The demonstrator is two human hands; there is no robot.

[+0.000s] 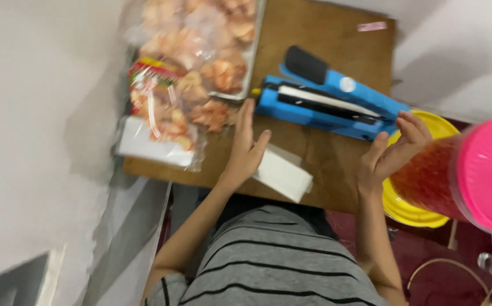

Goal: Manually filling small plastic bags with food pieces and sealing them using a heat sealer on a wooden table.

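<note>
Currently the white packet (282, 173) is touched by the left hand (245, 148), fingers together; the right hand (390, 153), fingers loosely apart, is held empty beside the blue heat sealer (328, 105), whose sealing bar is best kept unobstructed.

grey t-shirt (274, 260) with thin black horizontal stripes, short sleeves. forearms bare below the sleeves. left hand (245, 148) and right hand (390, 152) bare, no rings, watch or gloves visible.
</note>
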